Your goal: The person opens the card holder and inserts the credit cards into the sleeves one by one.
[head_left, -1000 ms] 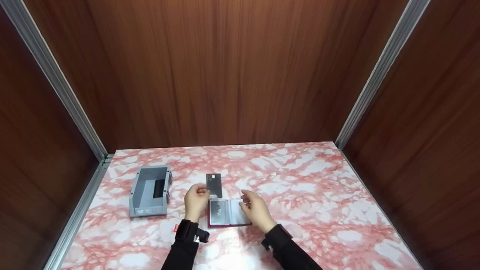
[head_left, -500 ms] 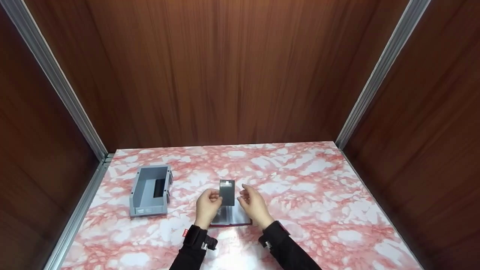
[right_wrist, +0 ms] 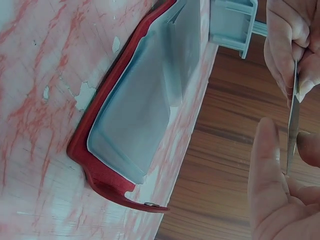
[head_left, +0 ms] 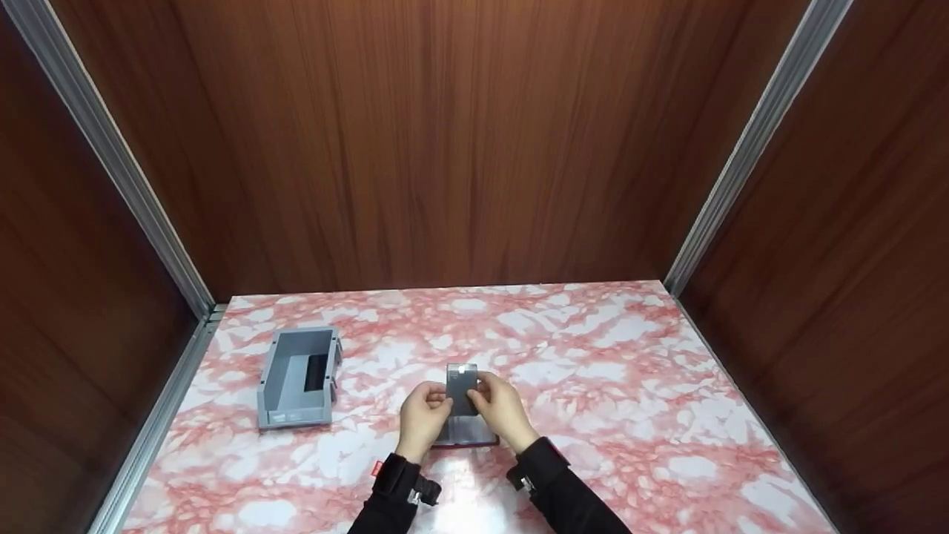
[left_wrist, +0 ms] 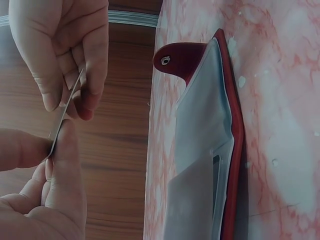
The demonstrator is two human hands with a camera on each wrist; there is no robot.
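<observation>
A dark bank card (head_left: 462, 391) with a light chip patch stands up in front of me, raised over the opened card holder (head_left: 474, 432). My left hand (head_left: 424, 417) pinches its left edge between thumb and fingers. On the opposite edge my right hand (head_left: 506, 409) holds it too, the thumb in front and fingers behind. The left wrist view shows the card (left_wrist: 65, 115) nearly edge-on between both hands. Below them the red card holder (right_wrist: 107, 172) lies spread on the table, with clear plastic sleeves (right_wrist: 135, 107) and a snap tab (left_wrist: 179, 59).
A grey plastic bin (head_left: 295, 417) with a dark flat item (head_left: 315, 372) inside stands on the left of the pink-and-white marbled table (head_left: 593, 356). Brown wood-grain panels (head_left: 445, 148) with metal corner posts (head_left: 749, 156) enclose the back and sides.
The left hand has carried the bank card rightward over the card holder. My right hand, which held nothing a second ago, now has hold of the card's right edge. The bin stays put.
</observation>
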